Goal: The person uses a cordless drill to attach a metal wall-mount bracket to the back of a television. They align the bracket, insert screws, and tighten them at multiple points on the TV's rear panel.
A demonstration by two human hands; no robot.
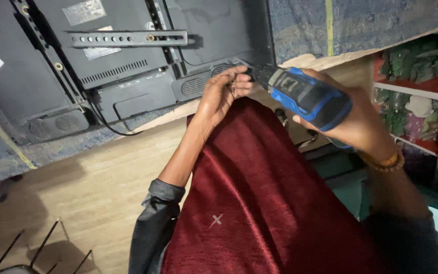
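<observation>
My right hand (353, 124) grips a blue and black power drill (305, 96), its nose aimed left at the lower edge of a flat television's black back panel (128, 56). My left hand (224, 94) pinches at the drill's tip where it meets the panel; the bit itself is hidden by my fingers. A metal mounting bracket (128, 38) with a row of holes is fixed across the panel's back. A dark red cloth (264, 203) drapes over my lap beneath both arms.
The television lies face down on a blue-grey mat (6, 152) over a wooden surface (92, 187). A black cable (112, 129) trails from the panel. Shelves with green and white items (416, 66) stand at right. Thin metal rods (41, 253) show at bottom left.
</observation>
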